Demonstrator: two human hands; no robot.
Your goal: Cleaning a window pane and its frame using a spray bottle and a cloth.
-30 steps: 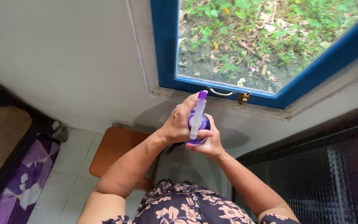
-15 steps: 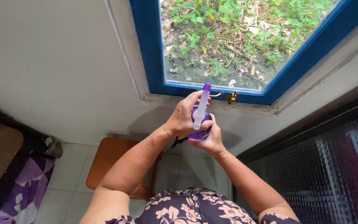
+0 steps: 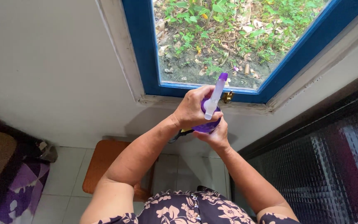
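Purple plastic bottle (image 3: pixel 207 124) sits between both hands below the window (image 3: pixel 228 37). The right hand (image 3: pixel 216 137) cups its base, fingers curled under; the left hand (image 3: pixel 193 108) wraps the neck by the white sprayer (image 3: pixel 214 97). Likely light and smooth (maybe slippery); best gripped around the body.

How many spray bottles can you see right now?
1. The purple spray bottle with a white trigger head is gripped by the left hand on top and the right hand underneath, below the blue window frame. No others show.
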